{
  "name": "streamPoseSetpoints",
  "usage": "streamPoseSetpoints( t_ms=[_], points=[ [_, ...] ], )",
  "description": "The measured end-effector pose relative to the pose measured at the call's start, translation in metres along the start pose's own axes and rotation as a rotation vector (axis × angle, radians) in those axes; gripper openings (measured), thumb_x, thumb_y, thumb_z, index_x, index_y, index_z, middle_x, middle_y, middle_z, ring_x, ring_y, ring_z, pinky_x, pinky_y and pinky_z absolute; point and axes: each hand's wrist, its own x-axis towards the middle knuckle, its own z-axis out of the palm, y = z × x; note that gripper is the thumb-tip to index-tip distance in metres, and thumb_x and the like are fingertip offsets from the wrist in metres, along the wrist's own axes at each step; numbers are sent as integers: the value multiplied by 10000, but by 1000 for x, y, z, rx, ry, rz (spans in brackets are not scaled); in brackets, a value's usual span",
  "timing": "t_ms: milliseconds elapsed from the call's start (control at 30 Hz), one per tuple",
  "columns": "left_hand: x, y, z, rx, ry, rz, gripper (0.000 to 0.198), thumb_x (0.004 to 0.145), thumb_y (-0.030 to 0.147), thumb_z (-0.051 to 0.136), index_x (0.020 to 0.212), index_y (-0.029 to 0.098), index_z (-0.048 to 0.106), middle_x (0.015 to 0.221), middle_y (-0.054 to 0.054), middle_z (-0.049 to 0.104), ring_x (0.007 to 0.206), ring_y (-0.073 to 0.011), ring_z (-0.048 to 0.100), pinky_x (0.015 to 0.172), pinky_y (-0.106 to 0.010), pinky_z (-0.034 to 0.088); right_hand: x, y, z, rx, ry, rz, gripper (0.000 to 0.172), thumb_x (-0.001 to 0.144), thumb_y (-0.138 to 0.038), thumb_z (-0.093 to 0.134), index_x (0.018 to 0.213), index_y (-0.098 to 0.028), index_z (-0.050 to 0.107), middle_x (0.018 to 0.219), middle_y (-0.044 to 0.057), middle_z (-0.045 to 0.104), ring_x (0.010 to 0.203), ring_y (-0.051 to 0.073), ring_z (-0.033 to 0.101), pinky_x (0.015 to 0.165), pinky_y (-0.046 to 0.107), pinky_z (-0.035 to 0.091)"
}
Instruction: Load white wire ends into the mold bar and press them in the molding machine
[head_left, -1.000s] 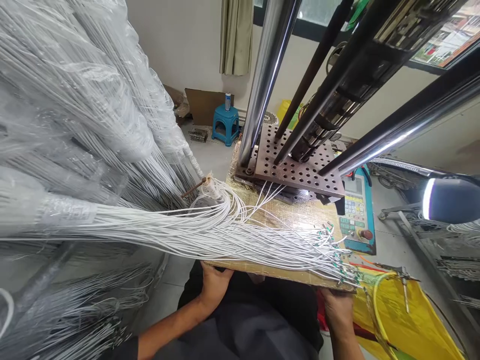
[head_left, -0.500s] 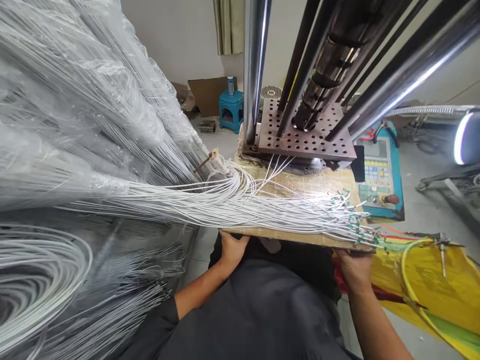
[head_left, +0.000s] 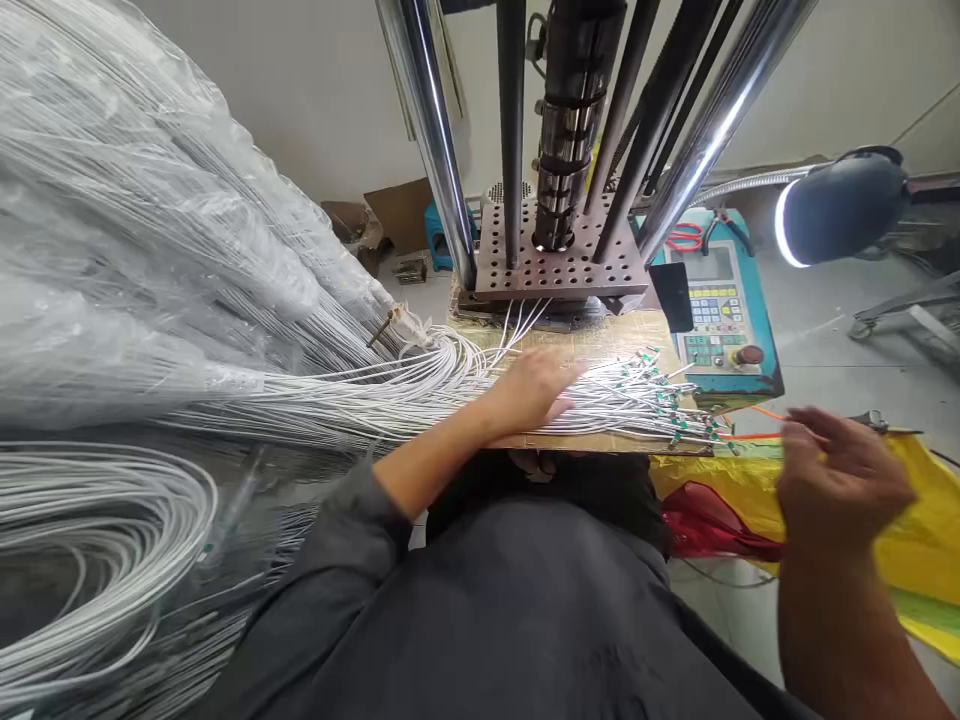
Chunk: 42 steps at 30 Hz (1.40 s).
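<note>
My left hand point(head_left: 534, 388) lies flat with fingers stretched out on a fan of thin white wires point(head_left: 420, 395) spread over a brown board point(head_left: 600, 440). The wires end in small green-tipped terminals point(head_left: 675, 415) at the board's right end. My right hand point(head_left: 840, 480) hovers in the air to the right of the board, above a yellow bag point(head_left: 919, 555); it is blurred, its fingers loosely curled, and nothing shows in it. A few wires run under the perforated metal plate point(head_left: 559, 265) of a press behind the board.
Large bundles of white wire in clear plastic point(head_left: 150, 270) fill the left side. Steel press columns point(head_left: 427, 130) rise at the back. A teal control panel point(head_left: 724, 320) and a lamp head point(head_left: 840, 205) stand to the right. A red bag point(head_left: 705, 520) lies below the board.
Both hands have let go of the board's front edge. My left hand has moved up onto the wires; my right hand has swung out to the right. The view has tilted more upright.
</note>
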Motion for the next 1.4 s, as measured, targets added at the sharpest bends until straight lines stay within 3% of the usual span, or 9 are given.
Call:
streamPoseSetpoints(
  t_ms=[67, 133, 233, 367, 567, 700, 833, 1000, 1400],
  points=[
    [45, -22, 11, 90, -204, -86, 696, 765, 319, 798, 1407, 166, 577, 1399, -182, 592, 1302, -352, 541, 1110, -484, 417, 4, -16, 36, 38, -254, -297, 353, 887, -285, 691, 1198, -120, 722, 1161, 163, 729, 1089, 264, 681, 977, 430, 519],
    [63, -42, 16, 113, -322, -72, 606, 803, 388, 753, 1357, 181, 623, 1306, -152, 647, 1215, -327, 587, 1047, -436, 451, 10, -22, 70, -15, -530, -545, 398, 897, -273, 684, 1273, -142, 683, 1284, 160, 688, 1196, 274, 632, 1034, 442, 472],
    [62, -55, 13, 64, -406, 13, 347, 899, 366, 624, 1180, 192, 729, 1117, -92, 714, 1030, -248, 642, 916, -342, 482, 26, -15, 104, -176, -749, -719, 337, 924, -329, 646, 1218, -183, 719, 1318, 137, 667, 1163, 282, 617, 983, 443, 447],
    [53, -51, 14, 40, -407, -9, 252, 919, 296, 587, 1003, 145, 771, 975, -91, 713, 914, -216, 638, 834, -320, 481, 50, -2, 116, -172, -926, -893, 284, 971, -332, 525, 946, -178, 762, 1092, 68, 726, 997, 198, 604, 949, 393, 385],
    [49, -45, 21, -17, -354, -135, 225, 914, 285, 607, 1036, 152, 741, 1038, -92, 704, 970, -217, 642, 897, -340, 490, 69, -26, 106, -320, -939, -1081, 269, 955, -151, 438, 904, -165, 702, 828, 58, 698, 793, 180, 580, 878, 376, 369],
    [53, -47, 16, -68, -383, -179, 230, 935, 289, 590, 1061, 147, 721, 1066, -88, 706, 961, -206, 640, 873, -328, 491, 86, -27, 122, -337, -838, -1023, 299, 960, -169, 433, 1023, -189, 725, 817, 73, 690, 783, 212, 592, 784, 373, 363],
    [55, -42, 13, 59, -424, -139, 200, 954, 243, 533, 944, 143, 707, 990, -86, 689, 901, -201, 623, 828, -323, 477, 97, -6, 146, -294, -965, -911, 338, 985, -284, 429, 1025, -235, 762, 942, 90, 709, 826, 243, 619, 724, 377, 386],
    [52, -30, 14, 284, -408, -45, 231, 936, 130, 454, 866, 135, 674, 942, -106, 660, 877, -217, 603, 799, -342, 465, 85, 1, 144, -94, -961, -803, 360, 1002, -372, 447, 1119, -243, 762, 1210, 120, 695, 1048, 297, 647, 835, 420, 472],
    [56, -44, 24, 53, -233, -190, 289, 902, 213, 585, 1153, 156, 718, 1012, -77, 709, 911, -204, 645, 857, -346, 510, 52, -19, 140, -70, -1014, -822, 360, 1014, -364, 445, 1126, -241, 764, 1173, 82, 745, 1049, 263, 677, 879, 403, 437]
  ],
)
